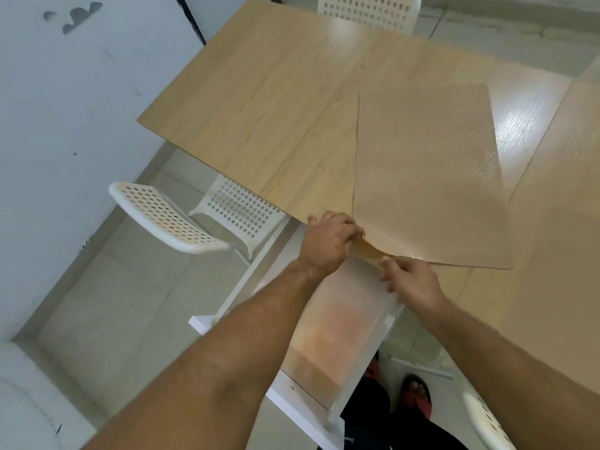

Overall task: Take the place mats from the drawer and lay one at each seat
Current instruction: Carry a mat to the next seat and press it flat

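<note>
A translucent, dotted place mat (425,177) lies flat on the light wooden table (259,102), its near corner curled up at the table's edge. My left hand (328,241) pinches that lifted corner. My right hand (409,280) grips the same edge just to the right, fingers closed on it. Whether more than one mat is in the stack, I cannot tell. Below the hands a white drawer (328,345) stands pulled out from under the table, its bottom bare and glossy.
A white perforated chair (181,219) stands at the left of the table, another (370,11) at the far end, and a third (487,423) shows at the bottom right. A white wall (65,125) runs along the left. My feet (418,394) are beside the drawer.
</note>
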`<state>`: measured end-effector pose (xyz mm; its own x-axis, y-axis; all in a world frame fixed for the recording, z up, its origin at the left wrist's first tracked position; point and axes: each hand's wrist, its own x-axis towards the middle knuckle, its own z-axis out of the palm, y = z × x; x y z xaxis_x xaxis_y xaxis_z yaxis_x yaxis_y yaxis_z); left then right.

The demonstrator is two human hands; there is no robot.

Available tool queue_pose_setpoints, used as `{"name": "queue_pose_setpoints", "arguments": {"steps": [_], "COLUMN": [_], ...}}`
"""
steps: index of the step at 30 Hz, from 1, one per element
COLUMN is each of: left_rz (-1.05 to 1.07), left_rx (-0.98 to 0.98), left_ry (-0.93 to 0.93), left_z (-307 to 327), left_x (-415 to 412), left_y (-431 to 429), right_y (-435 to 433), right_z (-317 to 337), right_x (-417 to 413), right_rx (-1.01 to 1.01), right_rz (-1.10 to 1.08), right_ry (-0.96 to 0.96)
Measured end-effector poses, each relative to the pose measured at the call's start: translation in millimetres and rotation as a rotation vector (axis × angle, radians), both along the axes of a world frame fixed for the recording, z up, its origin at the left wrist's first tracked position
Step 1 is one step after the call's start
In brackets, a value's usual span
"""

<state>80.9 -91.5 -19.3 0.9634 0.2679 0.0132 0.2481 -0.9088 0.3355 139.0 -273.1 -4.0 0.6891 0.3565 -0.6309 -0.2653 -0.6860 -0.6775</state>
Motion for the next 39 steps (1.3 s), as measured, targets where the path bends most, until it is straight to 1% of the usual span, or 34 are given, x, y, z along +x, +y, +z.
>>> {"name": "queue_pose_setpoints", "arguments": {"steps": [3,4,5,8,9,11,14,17,19,22,25,26,28,30,32,34,36,39], "left_rz": [0.115,0.139,0.148,0.109,0.088,0.023,-0.047,-0.029,0.019,0.191,0.406,0.460,0.567,0.676,0.732,0.781,0.849,0.940], "left_rx": [-0.088,-0.123,-0.149,-0.143,-0.129,-0.107,-0.118,-0.183,-0.207,-0.315,-0.421,-0.412,-0.327,-0.235,-0.151,-0.110,-0.116,-0.102], "left_ry": [-0.215,-0.284,-0.339,-0.411,-0.418,-0.411,-0.336,-0.243,-0.240,-0.316,-0.444,-0.475,-0.490,-0.378,-0.184,-0.015,0.077,0.137], "left_z": [6.5,9.6,12.5,13.8,12.0,8.2,7.7,17.9,29.3,46.8,65.2,72.8,90.4,106.6,114.5,115.9,115.6,117.2], "left_x": [5.4,6.8,7.2,2.5,-0.2,-5.4,-6.5,-2.7,5.1,25.1,45.8,51.3,58.5,57.3,47.4,30.0,8.4,-32.7], "left_y": [-10.5,-15.3,-21.9,-44.1,-50.1,-59.0,-62.7,-60.1,-55.3,-42.3,-22.3,-14.0,4.8,20.8,32.2,37.4,38.8,40.0], "right_y": [8.5,10.4,12.1,13.4,13.2,10.6,7.2,3.3,-1.3,-13.9,-28.3,-33.3,-43.6,-55.0,-66.9,-80.3,-93.1,-109.7], "right_z": [8.5,9.0,9.1,10.0,9.5,7.2,3.1,3.0,6.4,15.9,33.2,37.6,44.3,50.6,53.5,54.3,52.3,50.5], "right_x": [4.1,7.5,12.6,33.6,40.7,52.7,62.2,69.7,75.0,83.1,87.6,89.1,91.5,92.0,91.5,88.3,83.3,74.0], "right_rx": [0.277,0.370,0.459,0.660,0.702,0.711,0.664,0.640,0.630,0.665,0.718,0.717,0.716,0.705,0.686,0.664,0.636,0.598], "right_rz": [-0.501,-0.644,-0.775,-1.093,-1.161,-1.243,-1.244,-1.234,-1.220,-1.140,-1.003,-0.943,-0.808,-0.690,-0.629,-0.586,-0.536,-0.424], "right_ry": [0.526,0.625,0.678,0.663,0.659,0.625,0.544,0.433,0.385,0.355,0.391,0.391,0.401,0.434,0.453,0.469,0.489,0.538]}}
